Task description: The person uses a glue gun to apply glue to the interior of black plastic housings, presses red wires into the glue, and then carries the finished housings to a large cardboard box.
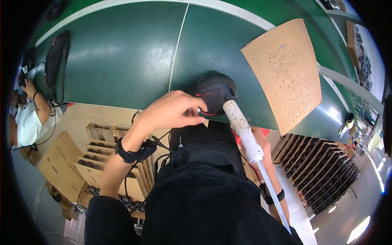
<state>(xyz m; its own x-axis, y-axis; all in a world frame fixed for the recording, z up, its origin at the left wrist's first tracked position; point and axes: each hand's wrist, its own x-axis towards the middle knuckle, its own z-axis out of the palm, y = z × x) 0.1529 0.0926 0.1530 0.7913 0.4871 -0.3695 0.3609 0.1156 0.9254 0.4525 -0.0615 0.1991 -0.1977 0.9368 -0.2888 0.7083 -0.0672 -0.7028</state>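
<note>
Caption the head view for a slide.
Left hand at a round black part, right hand partly behind a white tool.

This looks like a factory workshop: a long green table (118, 61) crosses the upper frame, a rack (284, 149) at lower right carries many rows of round dark parts (320, 175), a large cardboard box (61, 165) stands lower left, and a co-worker (30, 126) is at the left edge.

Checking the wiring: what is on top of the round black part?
Red wire shows on the round black part. The white tool covers its near-right edge; anything beneath there is hidden.
</note>
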